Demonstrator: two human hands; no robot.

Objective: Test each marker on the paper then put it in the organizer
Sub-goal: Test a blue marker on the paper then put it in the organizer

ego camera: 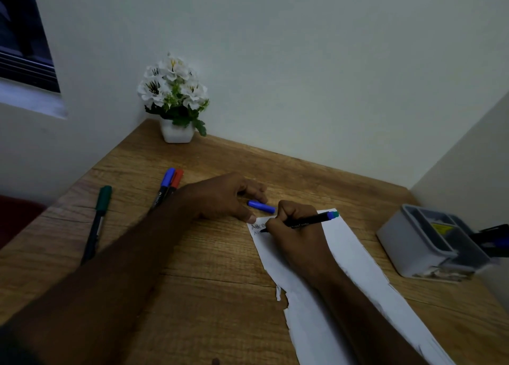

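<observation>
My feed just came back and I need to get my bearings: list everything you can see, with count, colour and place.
Desk: one, brown wood, in a wall corner.
Paper: one, white, torn left edge, centre-right of the desk, writing at its top.
Marker in use: one, black with blue end, tip on the paper.
Loose cap: one, blue, on the desk above the paper.
Capped markers: three, green at the left; blue and red side by side.
Organizer: one, grey, right edge, dark markers inside.
Flower pot: one, white, back corner.
Left hand: fingers resting by the cap.
Right hand: gripping the marker.
</observation>
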